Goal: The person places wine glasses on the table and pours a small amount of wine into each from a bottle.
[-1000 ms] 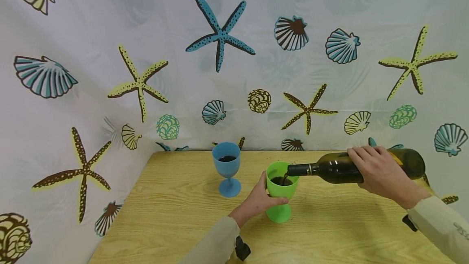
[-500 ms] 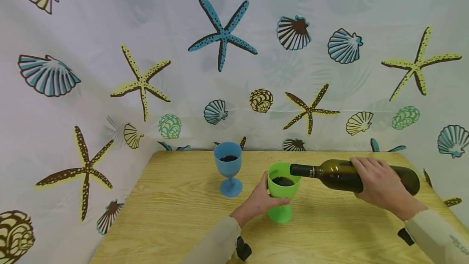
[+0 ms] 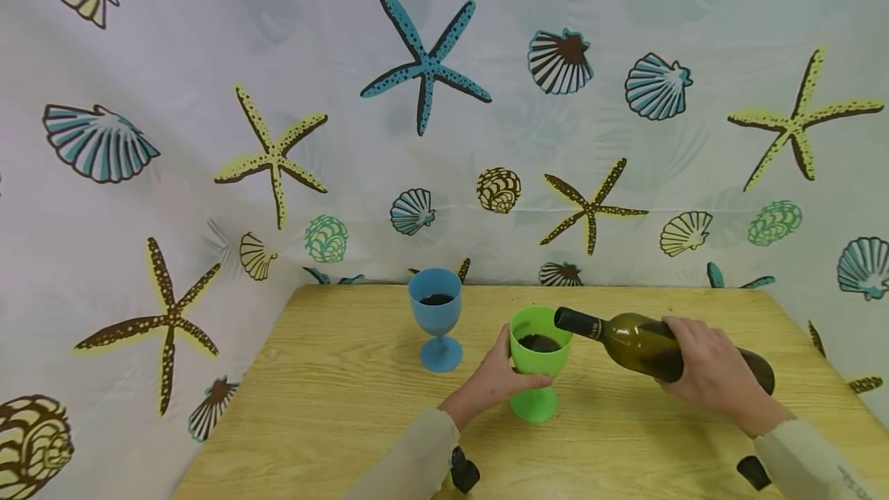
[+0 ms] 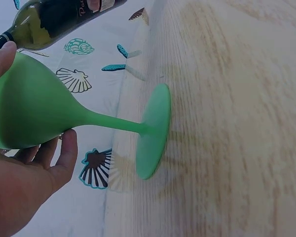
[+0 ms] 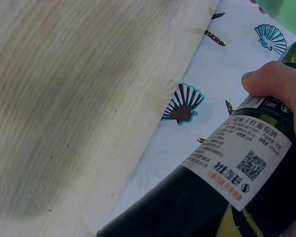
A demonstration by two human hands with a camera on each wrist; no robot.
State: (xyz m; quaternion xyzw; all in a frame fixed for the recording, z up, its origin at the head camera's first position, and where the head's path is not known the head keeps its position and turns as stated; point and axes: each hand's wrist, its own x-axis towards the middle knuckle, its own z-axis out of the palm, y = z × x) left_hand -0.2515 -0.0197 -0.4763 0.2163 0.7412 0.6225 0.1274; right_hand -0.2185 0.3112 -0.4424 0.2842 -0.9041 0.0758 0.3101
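My left hand (image 3: pixel 495 378) grips the bowl of a green goblet (image 3: pixel 540 359), which stands upright on the table with dark liquid (image 3: pixel 539 343) inside. In the left wrist view the goblet's foot (image 4: pixel 154 132) rests on the wood. My right hand (image 3: pixel 711 369) holds a dark wine bottle (image 3: pixel 635 342) round its body, its mouth at the goblet's right rim and tilted slightly upward. No stream shows from the mouth. A printed label (image 5: pixel 241 158) faces the right wrist camera. Behind and left stands a blue goblet (image 3: pixel 435 311), also with dark liquid in it.
The wooden table (image 3: pixel 333 407) ends at the back against a white curtain (image 3: pixel 333 37) printed with starfish and shells. The curtain also closes in the left and right sides.
The bottle's base has come down and its neck has tipped up. The stream of dark liquid seen a second ago has stopped. My left hand stays on the green goblet.
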